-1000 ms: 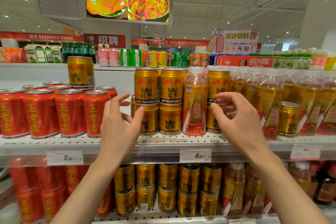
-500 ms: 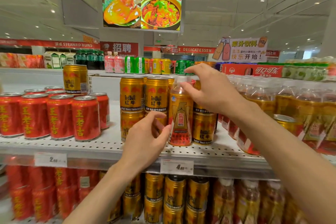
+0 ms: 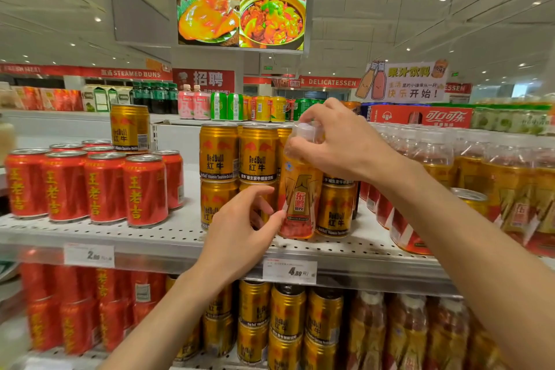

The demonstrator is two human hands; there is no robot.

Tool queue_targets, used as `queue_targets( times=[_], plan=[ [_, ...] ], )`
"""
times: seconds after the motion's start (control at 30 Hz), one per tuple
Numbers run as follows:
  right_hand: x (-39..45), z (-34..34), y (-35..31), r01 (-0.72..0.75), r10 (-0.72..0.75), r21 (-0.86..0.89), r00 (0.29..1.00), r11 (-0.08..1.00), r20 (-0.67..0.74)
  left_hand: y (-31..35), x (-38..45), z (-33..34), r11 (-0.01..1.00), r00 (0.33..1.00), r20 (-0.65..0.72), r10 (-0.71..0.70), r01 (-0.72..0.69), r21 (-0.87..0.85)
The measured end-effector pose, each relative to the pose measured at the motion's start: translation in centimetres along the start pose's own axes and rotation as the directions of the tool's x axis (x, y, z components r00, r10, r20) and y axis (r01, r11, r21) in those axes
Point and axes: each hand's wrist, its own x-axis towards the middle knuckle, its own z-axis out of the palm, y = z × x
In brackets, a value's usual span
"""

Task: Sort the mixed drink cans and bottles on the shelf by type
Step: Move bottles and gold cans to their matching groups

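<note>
An orange drink bottle (image 3: 300, 198) with a clear cap stands among stacked gold Red Bull cans (image 3: 237, 153) on the white perforated shelf (image 3: 168, 231). My right hand (image 3: 336, 141) grips the bottle's cap and neck from above. My left hand (image 3: 240, 231) is in front of the lower gold cans, thumb touching the bottle's lower left side, fingers loosely curved and holding nothing. Red cans (image 3: 105, 186) stand in a group at the left, with one gold can (image 3: 129, 128) on top of them. More orange bottles (image 3: 468, 177) fill the right, with a gold can (image 3: 471, 200) among them.
Price tags (image 3: 289, 272) hang on the shelf's front rail. The shelf below holds red cans (image 3: 75, 309), gold cans (image 3: 285, 324) and bottles (image 3: 405, 333). Behind the shelf run further rows of drinks (image 3: 228, 105); a screen (image 3: 241, 10) hangs overhead.
My right hand rose from beside the gold cans to the bottle's cap and closed on it. My left hand moved right, from near the red cans to the bottle's base. The view moved closer.
</note>
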Motion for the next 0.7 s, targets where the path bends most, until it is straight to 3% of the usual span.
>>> queue_targets(
  times=[0.23,0.33,0.47,0.7],
  plan=[
    [-2.5,0.0,0.6,-0.006,0.023,0.153,0.994,0.988,-0.109,-0.3,-0.8,-0.3,0.998,0.999,0.052,0.014,-0.012,-0.055],
    [-4.0,-0.2,1.7,-0.074,0.125,0.307,0.981,0.949,-0.151,-0.3,-1.1,-0.3,0.996,0.998,0.061,0.022,-0.016,-0.088],
    [-6.3,-0.5,2.7,-0.200,0.339,0.556,0.927,0.807,-0.159,-0.1,-1.4,-0.1,0.990,0.998,0.058,0.011,-0.003,-0.141],
    [-10.3,0.0,2.8,-0.246,0.550,0.801,0.827,0.545,-0.121,0.9,-2.7,-0.2,0.941,0.987,0.145,-0.070,0.114,-0.319]
  ],
)
